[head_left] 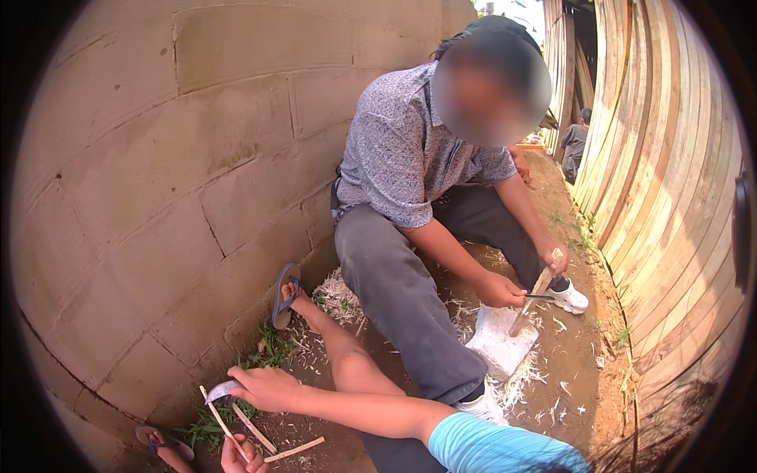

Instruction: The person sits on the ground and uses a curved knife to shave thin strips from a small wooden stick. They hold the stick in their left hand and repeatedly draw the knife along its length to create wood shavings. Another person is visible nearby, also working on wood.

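My right hand (266, 389), on a bare forearm that runs to a light blue sleeve, is closed on a curved silvery blade (223, 392); its handle is hidden. The blade lies against the upper end of a thin pale wooden stick (217, 415). My left hand (243, 455), partly cut off by the lower edge, grips that stick lower down. Two more pale sticks show beside my hands: one stick (254, 428) slants just right of the held one, and another stick (295, 449) lies nearer the lower edge.
Opposite sits a person (398, 150) in a patterned shirt, holding a knife (540, 297) against a wooden piece (530, 303) over a pale block (503, 343). Shavings (512, 390) litter the dirt. A block wall (142, 236) stands left, a plank wall (662, 173) right. Sandalled feet (288, 293) are near.
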Demonstrator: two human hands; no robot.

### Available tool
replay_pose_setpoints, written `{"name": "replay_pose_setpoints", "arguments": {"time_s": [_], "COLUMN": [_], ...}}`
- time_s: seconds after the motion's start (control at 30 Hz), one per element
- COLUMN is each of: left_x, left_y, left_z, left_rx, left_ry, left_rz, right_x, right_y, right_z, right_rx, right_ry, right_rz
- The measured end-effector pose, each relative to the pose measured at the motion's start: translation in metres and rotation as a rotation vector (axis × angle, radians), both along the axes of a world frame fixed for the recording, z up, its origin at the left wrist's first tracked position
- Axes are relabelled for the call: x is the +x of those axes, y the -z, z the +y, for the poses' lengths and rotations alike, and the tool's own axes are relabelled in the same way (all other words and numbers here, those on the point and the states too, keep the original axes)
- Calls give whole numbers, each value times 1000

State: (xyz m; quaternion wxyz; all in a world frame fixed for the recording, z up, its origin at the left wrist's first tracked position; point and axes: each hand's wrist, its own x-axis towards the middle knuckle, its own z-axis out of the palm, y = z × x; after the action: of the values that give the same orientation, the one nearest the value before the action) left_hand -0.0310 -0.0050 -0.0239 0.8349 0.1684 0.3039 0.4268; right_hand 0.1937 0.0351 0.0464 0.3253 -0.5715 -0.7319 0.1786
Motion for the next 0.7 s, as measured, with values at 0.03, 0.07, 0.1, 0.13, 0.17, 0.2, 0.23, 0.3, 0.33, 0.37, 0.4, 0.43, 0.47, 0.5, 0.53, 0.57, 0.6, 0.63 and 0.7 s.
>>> {"name": "replay_pose_setpoints", "arguments": {"time_s": [0.03, 0.07, 0.1, 0.13, 0.17, 0.2, 0.23, 0.3, 0.33, 0.37, 0.4, 0.43, 0.47, 0.5, 0.53, 0.57, 0.6, 0.63, 0.7], "left_x": [-2, -4, -8, -9, -11, -15, -18, -20, -18, -18, -17, -16, -14, -15, -15, -14, -19, -23, -35], "left_y": [-5, -12, -17, -21, -25, -28, -28, -25, -22, -19, -13, -8, -5, -2, 0, 3, 4, 6, 12], "left_z": [12, 20, 27, 35, 43, 48, 53, 58, 60, 61, 60, 59, 59, 58, 58, 58, 57, 59, 65], "left_rx": [9, 91, 128, 159, 174, 184, 190, 184, 179, 171, 151, 135, 117, 98, 81, 67, 63, 63, 189], "left_ry": [162, 144, 121, 99, 88, 73, 56, 46, 48, 50, 51, 57, 66, 73, 82, 107, 100, 86, -31], "left_rz": [-165, -55, 8, 48, 74, 95, 109, 116, 112, 105, 91, 74, 49, 24, -14, -68, -98, -120, 121], "right_x": [-2, -4, -9, -10, -14, -20, -24, -30, -31, -31, -32, -33, -33, -36, -38, -34, -36, -41, -53], "right_y": [6, 12, 8, 7, 5, -1, 2, 9, 11, 12, 13, 14, 13, 13, 12, 13, 16, 15, 13], "right_z": [-1, 0, 2, 2, 1, 1, 5, 13, 16, 21, 21, 22, 23, 24, 25, 27, 30, 32, 35], "right_rx": [66, 137, 148, 114, 80, 46, 40, 14, -3, -5, -22, -39, -42, -47, -51, -47, -49, -47, -32], "right_ry": [63, 118, 122, 123, 122, 107, 101, 83, 77, 70, 59, 49, 47, 35, 22, 31, 14, -3, -60], "right_rz": [80, 159, 166, 168, 170, 181, 181, 218, 230, 224, 211, 198, 181, 168, 154, 135, 128, 123, 84]}}
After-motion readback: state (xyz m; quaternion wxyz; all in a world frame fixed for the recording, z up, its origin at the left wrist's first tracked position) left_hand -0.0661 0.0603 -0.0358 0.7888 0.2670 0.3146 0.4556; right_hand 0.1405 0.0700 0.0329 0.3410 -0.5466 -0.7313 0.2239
